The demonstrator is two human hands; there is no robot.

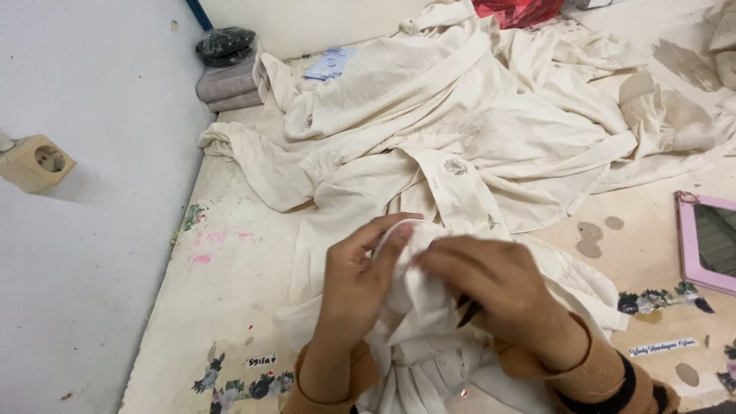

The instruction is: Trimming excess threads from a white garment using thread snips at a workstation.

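Pale grey wall [84,253] at left with a cream socket [34,162]; stained cream worktop [230,307] with flower stickers; pink-framed mirror [709,241] at right edge.

Cream garment bunched up in my view

I see a cream cloth garment [460,138], thin and creased, spread in loose rumpled folds across the worn floor. Small dark flower motifs dot one band. Its near end is gathered into a tight bunch, raised off the floor, pleats hanging below.

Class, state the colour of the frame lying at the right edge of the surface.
The frame is pink, seen in the head view.
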